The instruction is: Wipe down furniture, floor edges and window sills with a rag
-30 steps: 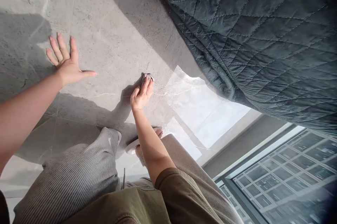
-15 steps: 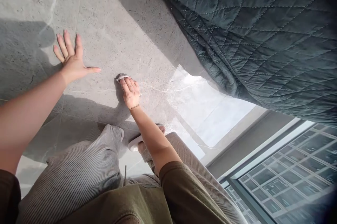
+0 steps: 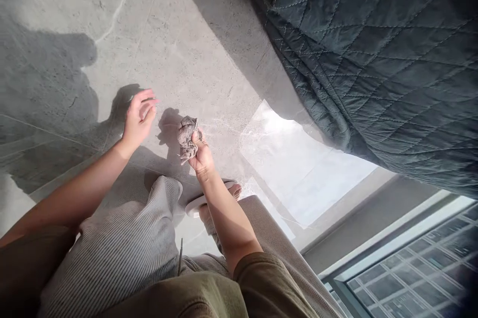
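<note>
The crumpled cloth (image 3: pixel 185 134) is over the floor (image 3: pixel 209 74), in the right hand (image 3: pixel 203 158), whose grip pinches its right side with the thumb. It looks light and limp, probably best held by a thick fold. The left hand (image 3: pixel 135 124), loosely curled, holds nothing. A slipper (image 3: pixel 194 207) sits near; quilted fabric (image 3: pixel 373 59) hangs far right.

Your right hand (image 3: pixel 203 155) is holding the cloth (image 3: pixel 188 138) before your body, above the floor (image 3: pixel 168 59). Your left hand (image 3: pixel 137 121) is hovering to the left of the cloth, apart from it. The quilt (image 3: pixel 373 59) is lying ahead and to the right, with the window (image 3: pixel 407 278) standing at the lower right of the view. Your foot (image 3: pixel 235 190) is resting in the slipper (image 3: pixel 192 207) on the floor, behind the cloth.
</note>
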A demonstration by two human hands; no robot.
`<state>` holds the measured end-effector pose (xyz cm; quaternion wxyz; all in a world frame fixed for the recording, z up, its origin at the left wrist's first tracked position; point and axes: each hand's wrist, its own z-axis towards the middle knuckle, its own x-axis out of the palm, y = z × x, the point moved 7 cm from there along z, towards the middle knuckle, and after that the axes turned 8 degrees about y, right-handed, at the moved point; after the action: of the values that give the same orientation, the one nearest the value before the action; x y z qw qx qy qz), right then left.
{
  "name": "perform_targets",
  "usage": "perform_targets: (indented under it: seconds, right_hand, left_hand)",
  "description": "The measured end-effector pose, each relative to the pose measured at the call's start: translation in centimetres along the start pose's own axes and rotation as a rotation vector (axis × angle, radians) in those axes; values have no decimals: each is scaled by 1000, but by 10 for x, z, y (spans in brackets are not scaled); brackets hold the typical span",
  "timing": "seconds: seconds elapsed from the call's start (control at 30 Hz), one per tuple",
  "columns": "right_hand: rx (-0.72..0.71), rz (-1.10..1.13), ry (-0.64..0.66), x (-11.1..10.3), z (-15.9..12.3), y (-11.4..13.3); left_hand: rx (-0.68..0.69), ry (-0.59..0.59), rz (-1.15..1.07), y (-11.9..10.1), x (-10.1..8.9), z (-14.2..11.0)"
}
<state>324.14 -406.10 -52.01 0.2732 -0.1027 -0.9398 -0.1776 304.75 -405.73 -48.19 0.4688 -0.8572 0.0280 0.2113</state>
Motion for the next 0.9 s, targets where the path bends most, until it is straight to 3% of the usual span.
perform_targets:
  seconds: [0.13, 0.23, 0.53, 0.63, 0.73, 0.9]
  right_hand:
    - [96, 141, -4, 6, -4, 24]
    - [114, 148, -8, 12, -6, 29]
    - [19, -11, 8, 5, -1, 22]
    - [-26, -95, -45, -1, -1, 21]
    - [-58, -196, -70, -1, -5, 21]
    - [26, -396, 79, 14, -19, 18]
  left_hand:
    - [-16, 336, -191, 0, 40, -22]
    - [57, 452, -233, -9, 61, -32]
    - [35, 332, -348, 4, 77, -44]
    - [55, 256, -365, 1, 76, -45]
    - [99, 200, -271, -6, 74, -47]
    - [171, 65, -21, -22, 69, -52]
